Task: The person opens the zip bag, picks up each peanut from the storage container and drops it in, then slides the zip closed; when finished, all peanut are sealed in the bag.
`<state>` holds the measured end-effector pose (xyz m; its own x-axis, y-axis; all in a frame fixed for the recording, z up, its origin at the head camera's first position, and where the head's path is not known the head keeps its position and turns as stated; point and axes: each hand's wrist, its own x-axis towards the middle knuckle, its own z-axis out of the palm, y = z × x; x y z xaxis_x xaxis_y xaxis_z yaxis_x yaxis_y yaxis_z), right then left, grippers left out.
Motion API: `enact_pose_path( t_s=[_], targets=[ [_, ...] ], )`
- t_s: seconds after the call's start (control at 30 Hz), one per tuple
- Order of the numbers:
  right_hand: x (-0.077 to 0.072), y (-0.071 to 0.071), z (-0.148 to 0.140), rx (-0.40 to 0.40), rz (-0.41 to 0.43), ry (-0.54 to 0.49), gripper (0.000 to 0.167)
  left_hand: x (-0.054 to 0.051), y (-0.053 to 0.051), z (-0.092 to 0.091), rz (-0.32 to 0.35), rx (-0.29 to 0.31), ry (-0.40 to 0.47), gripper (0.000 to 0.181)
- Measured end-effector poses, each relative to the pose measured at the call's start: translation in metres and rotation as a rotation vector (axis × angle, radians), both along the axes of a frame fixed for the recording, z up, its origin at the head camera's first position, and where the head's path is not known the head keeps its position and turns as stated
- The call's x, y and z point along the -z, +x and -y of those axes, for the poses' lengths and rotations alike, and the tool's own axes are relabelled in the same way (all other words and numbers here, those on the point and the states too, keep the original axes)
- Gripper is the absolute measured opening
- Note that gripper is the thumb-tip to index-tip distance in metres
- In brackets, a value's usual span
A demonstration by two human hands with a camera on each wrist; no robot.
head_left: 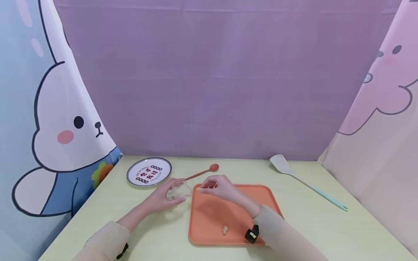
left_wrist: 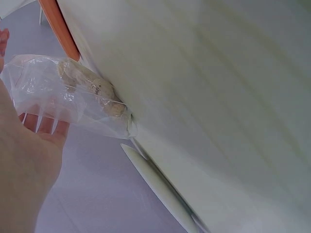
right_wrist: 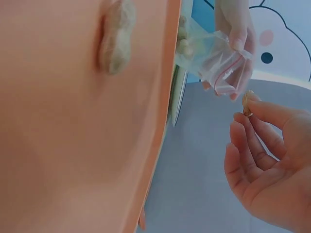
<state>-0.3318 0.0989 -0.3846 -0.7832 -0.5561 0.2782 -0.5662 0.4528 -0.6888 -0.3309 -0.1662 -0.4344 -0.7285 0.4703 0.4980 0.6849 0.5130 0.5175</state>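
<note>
My left hand [head_left: 162, 197] grips a clear zip bag [right_wrist: 206, 53] by its upper part, beside the left edge of the orange tray [head_left: 209, 221]. Several peanuts [left_wrist: 95, 90] lie in the bottom of the bag, close to the tabletop. The bag's mouth, edged with a red strip, faces my right hand [right_wrist: 272, 155]. Between thumb and fingertips my right hand pinches one peanut [right_wrist: 247, 103], held above the tray's far left corner and apart from the bag. Another peanut [head_left: 225, 230] lies on the tray near its front edge.
A white plate [head_left: 134, 175] with red lettering sits at the back left. Behind the hands lies a red spoon [head_left: 213, 167]. To the right of the tray rests a spatula [head_left: 330, 198] with a pale green handle. A purple curtain [head_left: 209, 90] stands behind the table.
</note>
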Motion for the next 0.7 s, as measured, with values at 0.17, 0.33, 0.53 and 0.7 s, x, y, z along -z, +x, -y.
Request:
enact_pose_path(
  t_s=[0.17,0.33,0.53,0.7],
  targets=[
    [0.001,-0.004,0.017,-0.002,-0.024,-0.010,0.011,-0.001,0.001,-0.001,-0.026,0.008,-0.002,0.062],
    [0.000,-0.004,0.031,0.026,-0.040,-0.011,0.009,-0.003,0.003,-0.002,-0.003,0.007,-0.017,0.063],
    [0.006,-0.006,0.044,0.041,-0.033,-0.014,0.011,-0.003,0.003,-0.001,-0.004,0.013,-0.022,0.062],
    [0.006,-0.004,0.048,0.039,-0.009,-0.027,0.008,-0.003,0.003,-0.001,-0.004,0.015,-0.020,0.062]
  ],
)
